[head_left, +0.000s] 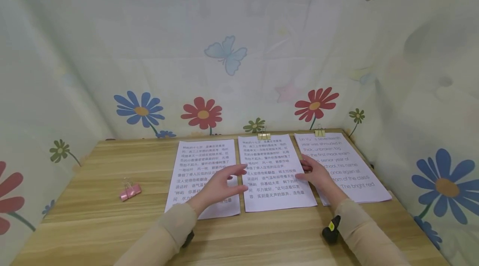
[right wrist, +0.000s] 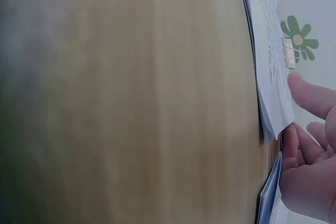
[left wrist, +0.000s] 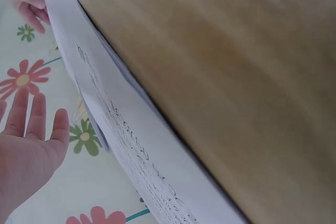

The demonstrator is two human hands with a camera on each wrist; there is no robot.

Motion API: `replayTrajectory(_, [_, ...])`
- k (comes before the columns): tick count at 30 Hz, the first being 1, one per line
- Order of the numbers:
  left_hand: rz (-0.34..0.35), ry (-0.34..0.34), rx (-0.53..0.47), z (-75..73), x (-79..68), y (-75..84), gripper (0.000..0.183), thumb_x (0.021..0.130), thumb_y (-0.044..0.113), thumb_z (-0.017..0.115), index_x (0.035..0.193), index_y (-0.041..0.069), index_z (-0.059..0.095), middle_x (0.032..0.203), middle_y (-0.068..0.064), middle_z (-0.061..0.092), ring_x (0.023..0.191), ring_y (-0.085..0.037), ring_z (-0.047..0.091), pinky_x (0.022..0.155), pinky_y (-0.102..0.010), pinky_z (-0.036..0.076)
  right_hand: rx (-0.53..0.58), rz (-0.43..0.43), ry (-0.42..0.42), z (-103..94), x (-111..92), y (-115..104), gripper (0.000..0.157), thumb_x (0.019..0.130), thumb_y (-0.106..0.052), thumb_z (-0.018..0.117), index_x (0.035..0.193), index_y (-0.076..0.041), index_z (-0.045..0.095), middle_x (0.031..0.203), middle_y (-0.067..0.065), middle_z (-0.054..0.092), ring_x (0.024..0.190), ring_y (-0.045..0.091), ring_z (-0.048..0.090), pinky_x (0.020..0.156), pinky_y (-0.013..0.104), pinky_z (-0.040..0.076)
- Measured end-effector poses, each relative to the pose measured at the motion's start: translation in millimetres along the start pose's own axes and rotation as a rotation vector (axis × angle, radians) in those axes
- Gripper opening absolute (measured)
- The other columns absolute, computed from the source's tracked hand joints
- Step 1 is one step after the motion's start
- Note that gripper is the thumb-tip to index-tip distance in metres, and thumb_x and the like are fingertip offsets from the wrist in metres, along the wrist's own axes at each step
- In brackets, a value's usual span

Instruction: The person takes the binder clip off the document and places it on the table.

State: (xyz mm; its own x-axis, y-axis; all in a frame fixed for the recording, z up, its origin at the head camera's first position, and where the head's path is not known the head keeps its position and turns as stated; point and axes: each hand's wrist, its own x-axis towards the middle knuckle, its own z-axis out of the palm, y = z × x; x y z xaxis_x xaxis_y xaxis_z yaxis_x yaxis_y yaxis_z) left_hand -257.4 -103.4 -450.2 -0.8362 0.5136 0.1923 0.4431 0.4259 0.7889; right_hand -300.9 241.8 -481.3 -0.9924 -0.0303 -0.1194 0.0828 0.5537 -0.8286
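Note:
My left hand [head_left: 218, 187] hovers over the gap between the left paper stack [head_left: 203, 156] and the middle paper stack [head_left: 277, 204]. Its fingers and thumb are spread apart with nothing between them. At the middle stack's right edge is my right hand [head_left: 318, 174], thumb by the sheets and fingers loosely bent beyond the edge. In the right wrist view the thumb of that hand [right wrist: 310, 177] lies close to the paper; contact is unclear. A gold binder clip [head_left: 264, 136] sits on the middle stack's top edge.
To the right lies another paper stack [head_left: 351, 174] with English print and its own gold binder clip [head_left: 319, 133]. A pink binder clip [head_left: 130, 191] rests on the wooden table [head_left: 93, 224] at the left. A flower-patterned cloth [head_left: 168, 70] hangs behind.

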Motion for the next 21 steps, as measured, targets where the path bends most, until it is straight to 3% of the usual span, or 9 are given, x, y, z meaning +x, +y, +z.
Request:
replayTrajectory(8, [-0.016,0.003,0.01,0.3,6.1,3.2,0.065,0.087,0.033,0.077,0.145,0.018,0.05,0.132,-0.004,0.062,0.122,-0.019,0.056,0.103,-0.046,0.043,-0.051,0.053,0.037,5.1,0.5,0.2,0.089,0.082,-0.006,0.078,0.155,-0.006,0.028,0.146,0.02,0.046,0.129,0.036,0.047,0.108,0.047,0.039])
replayTrajectory(21, [-0.034,0.001,0.016,7.9,19.9,5.0,0.066,0.088,0.031,0.077,0.146,0.018,0.049,0.134,-0.004,0.061,0.124,-0.021,0.054,0.105,-0.049,0.041,-0.129,0.034,0.087,9.1,-1.3,-4.2,0.082,0.082,-0.002,0.077,0.151,0.001,0.034,0.136,0.021,0.051,0.123,0.035,0.05,0.105,0.046,0.042])
